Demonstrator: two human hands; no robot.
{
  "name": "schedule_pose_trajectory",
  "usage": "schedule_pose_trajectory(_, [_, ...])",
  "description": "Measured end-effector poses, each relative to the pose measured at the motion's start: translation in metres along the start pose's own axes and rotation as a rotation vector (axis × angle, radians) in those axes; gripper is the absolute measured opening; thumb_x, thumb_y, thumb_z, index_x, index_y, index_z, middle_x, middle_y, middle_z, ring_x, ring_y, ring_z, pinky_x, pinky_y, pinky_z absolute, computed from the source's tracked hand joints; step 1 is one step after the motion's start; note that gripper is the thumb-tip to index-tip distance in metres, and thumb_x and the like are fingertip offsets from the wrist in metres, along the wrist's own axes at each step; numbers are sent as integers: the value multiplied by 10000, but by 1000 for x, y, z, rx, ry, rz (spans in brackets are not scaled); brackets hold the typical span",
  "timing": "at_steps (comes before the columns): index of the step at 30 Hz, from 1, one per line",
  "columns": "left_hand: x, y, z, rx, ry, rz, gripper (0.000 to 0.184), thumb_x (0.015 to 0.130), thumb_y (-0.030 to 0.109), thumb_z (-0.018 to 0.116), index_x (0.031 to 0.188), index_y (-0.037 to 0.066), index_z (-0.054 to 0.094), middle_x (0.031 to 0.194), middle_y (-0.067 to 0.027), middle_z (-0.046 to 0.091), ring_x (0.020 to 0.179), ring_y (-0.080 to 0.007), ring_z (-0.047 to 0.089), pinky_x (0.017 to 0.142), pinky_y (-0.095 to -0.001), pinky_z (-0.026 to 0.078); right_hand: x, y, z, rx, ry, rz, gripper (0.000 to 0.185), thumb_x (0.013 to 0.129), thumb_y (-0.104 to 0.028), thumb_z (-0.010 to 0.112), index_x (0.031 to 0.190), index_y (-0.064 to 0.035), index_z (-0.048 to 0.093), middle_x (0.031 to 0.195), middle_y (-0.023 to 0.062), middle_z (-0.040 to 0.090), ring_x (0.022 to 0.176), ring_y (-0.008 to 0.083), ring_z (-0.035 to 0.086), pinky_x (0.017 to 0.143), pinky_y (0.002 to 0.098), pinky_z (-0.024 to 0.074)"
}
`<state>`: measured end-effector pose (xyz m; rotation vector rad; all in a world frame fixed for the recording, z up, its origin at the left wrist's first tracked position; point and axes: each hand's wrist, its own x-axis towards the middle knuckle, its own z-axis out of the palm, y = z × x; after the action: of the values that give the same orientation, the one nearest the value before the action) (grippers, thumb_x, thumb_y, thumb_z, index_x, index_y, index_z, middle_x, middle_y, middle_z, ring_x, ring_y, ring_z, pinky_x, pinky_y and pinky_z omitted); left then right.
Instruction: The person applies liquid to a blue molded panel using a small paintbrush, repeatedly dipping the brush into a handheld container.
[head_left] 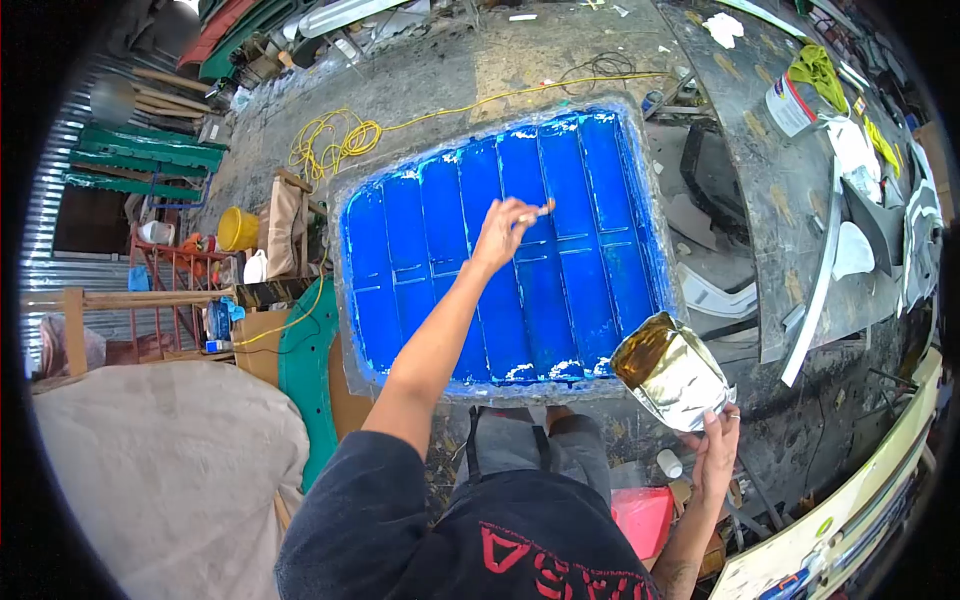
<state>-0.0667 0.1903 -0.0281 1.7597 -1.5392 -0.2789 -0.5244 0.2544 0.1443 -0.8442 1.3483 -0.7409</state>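
left hand (pixel 505 232): reaching over the blue mould, pinching a small brush between thumb and fingers.
small brush (pixel 547 209): pointing toward the right, above the ribbed inside of the mould; too small to tell whether touching the surface.
right hand (pixel 716 445): gripping the lower end of a foil pouch, with a ring on one finger.
foil pouch (pixel 682 388): gaping open at the top, gold and silver, tilted, overlapping the near right corner of the mould in view; contents not clear.
blue mould (pixel 540 335): lying in front of the legs, below both hands; divided by long ribs and short raised lines, marked with pale patches along the edges, bordered by a rough grey rim.
white bottle (pixel 669 463): lying near the right hand, close to a pink-red piece (pixel 643 515).
green panel (pixel 308 370): curving just beside the mould's left side, near a tan cloth (pixel 180 450).
yellow cord (pixel 370 135): coiled beyond the mould, running off to the right across the floor (pixel 420 85).
yellow bucket (pixel 238 230): standing at the left, well apart from the mould.
white bucket (pixel 790 108): sitting at the far right, with a yellow-green cloth (pixel 818 75) draped over the rim.
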Motion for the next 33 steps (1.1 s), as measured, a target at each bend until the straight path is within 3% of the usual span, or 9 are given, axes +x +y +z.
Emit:
schedule_pose_trajectory(3, [-12,9,-21,-91,-287,-4,142,887,147,637,996,102,715,949,-62,644,933,-248,593,862,-371,418,1,5,16,20,14,-16,516,909,-267,626,1271,-37,339,1175,110,546,1025,213,610,709,373,589])
schedule_pose_trajectory(6, [16,-8,-32,-191,-327,16,137,887,135,634,986,82,712,929,-71,652,899,-251,594,819,-366,445,-3,5,45,31,76,-28,496,914,-280,616,1253,-31,353,1160,118,550,997,198,620,686,359,594])
schedule_pose_trajectory(10, [74,-67,-23,-374,-206,51,116,869,98,639,956,78,714,892,-111,668,838,-271,631,715,-366,496,-10,-2,84,55,113,-34,447,903,-221,626,1208,-22,367,1175,122,546,1008,220,621,716,373,594])
schedule_pose_trajectory(12, [101,-81,-27,-412,86,172,132,871,92,633,975,76,713,904,-106,675,805,-276,619,719,-373,490,-14,1,98,59,147,-9,437,907,-219,620,1208,-23,372,1176,125,547,1002,215,622,723,374,592])
schedule_pose_trajectory(14, [108,-85,-27,-196,297,-24,71,849,71,628,880,81,691,939,-91,682,806,-278,591,740,-393,458,-25,3,113,60,199,-17,438,907,-227,618,1210,-23,375,1160,127,555,981,214,628,732,379,590])
schedule_pose_trajectory(17, [85,-84,-11,-85,181,181,131,836,63,622,941,98,692,938,-86,664,842,-286,579,772,-386,420,-32,7,130,85,217,-11,410,909,-230,612,1191,-28,393,1113,126,576,952,213,636,714,374,587])
schedule_pose_trajectory(20, [23,-33,-5,-114,66,112,278,835,52,613,1088,133,695,882,-82,605,815,-290,527,741,-389,397,-48,9,146,96,209,-3,389,912,-231,609,1174,-30,404,1111,123,577,946,208,637,710,369,584])
schedule_pose_trajectory(24, [-36,4,-24,-278,-43,18,194,862,80,633,1046,90,692,915,-89,619,833,-293,508,767,-380,399,-62,27,141,108,233,5,371,910,-211,619,1156,-31,409,1075,112,578,851,184,634,651,340,576])
schedule_pose_trajectory(33, [-150,40,-142,-542,37,-294,158,921,144,633,1021,55,716,785,-8,593,643,-80,490,549,-253,373,-108,82,126,-2,192,-16,398,889,-240,653,1149,-62,409,1037,80,583,707,177,609,574,309,516])
